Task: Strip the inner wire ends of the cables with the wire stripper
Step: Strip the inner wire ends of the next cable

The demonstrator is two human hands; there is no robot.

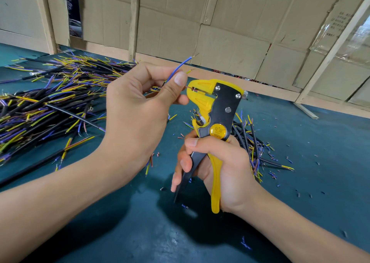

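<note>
Wire stripper (pixel 215 110), yellow and black, automatic type, held upright in the right hand (pixel 220 166): fingers curled round both handles, thumb laid across the black handle just below the round yellow label, handles not yet squeezed fully together by the look of them. Cable (pixel 154 91), black-sheathed, three inner wires, gripped in the left hand (pixel 138 106); thumb and forefinger pinch the cable end just beside the stripper's yellow head. Brown wire (pixel 193 89): runs from the pinch straight into the stripper's mouth, lying across the toothed slot. Blue wire (pixel 179 66): fanned up and away above the thumb, copper tip showing. Yellow-green wire (pixel 189 71): short length visible just past the thumbnail, clear of the mouth. Handling note, as judgement: step in hand is stripping the brown wire; keep the pinch close to the head so the wire stays straight and square in the slot, keep the other two wires bent clear, squeeze in one smooth stroke, then draw the cable away. Pile of cables (pixel 46 102) on the green table (pixel 300 182), beyond the left hand's knuckles; smaller heap (pixel 250 138) behind the right hand. Insulation offcuts (pixel 272 175) scattered on the table around the right hand.
</note>
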